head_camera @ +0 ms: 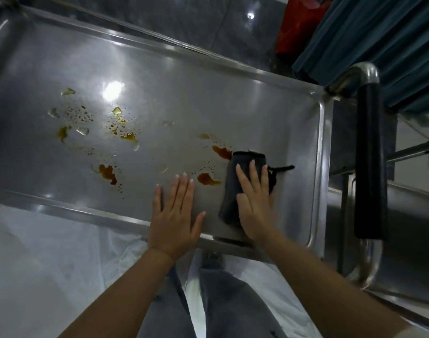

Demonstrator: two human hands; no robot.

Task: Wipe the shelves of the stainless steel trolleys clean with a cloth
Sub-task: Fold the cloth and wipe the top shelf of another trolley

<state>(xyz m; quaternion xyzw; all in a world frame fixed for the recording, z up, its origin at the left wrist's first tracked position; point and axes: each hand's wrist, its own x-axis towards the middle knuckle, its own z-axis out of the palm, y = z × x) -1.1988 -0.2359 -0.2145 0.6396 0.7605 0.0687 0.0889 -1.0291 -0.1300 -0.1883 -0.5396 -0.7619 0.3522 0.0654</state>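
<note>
The top shelf of a stainless steel trolley [233, 113] fills the view, seen from above. Brown and clear liquid stains [106, 142] are spattered over its left and middle parts, with more brown blots [207, 179] near my hands. A folded dark grey cloth [235, 189] lies flat on the shelf near the right end. My right hand [255, 203] presses flat on the cloth, fingers spread. My left hand [174, 215] rests flat on the bare steel just left of it, fingers apart, holding nothing.
The trolley's push handle with a black grip [369, 162] stands at the right end. A blue curtain [384, 45] and a red object [298, 23] are beyond it. A white sheet [50, 264] covers the floor under my legs. The shelf has a raised rim [318, 167].
</note>
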